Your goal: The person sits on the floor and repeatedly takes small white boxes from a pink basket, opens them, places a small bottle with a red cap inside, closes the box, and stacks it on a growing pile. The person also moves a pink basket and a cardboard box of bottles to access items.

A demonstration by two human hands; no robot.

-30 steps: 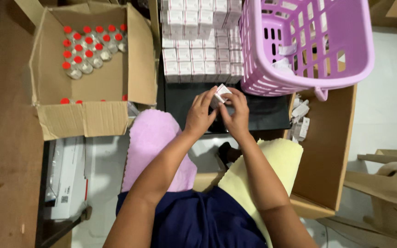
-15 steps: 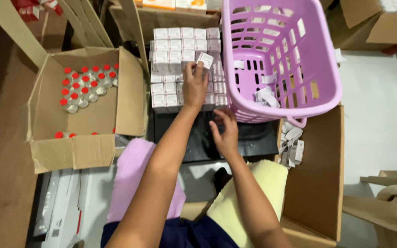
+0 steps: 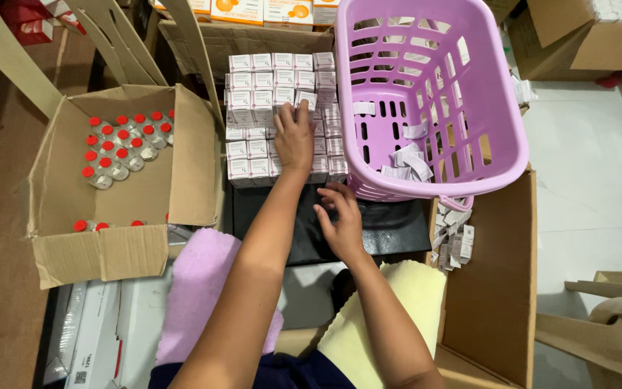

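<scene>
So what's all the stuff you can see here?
Small cartons: many, white, stacked in rows at top centre.
Vials: many, red-capped, inside the open cardboard box at left.
Laundry basket: one, purple, at right, holding folded paper leaflets.
More leaflets: a pile, white, in the brown box below the basket.
Black surface: one, centre.
Towels: pink and yellow, on the lap.
Left hand: resting on the small cartons.
Right hand: open, over the black surface.
</scene>
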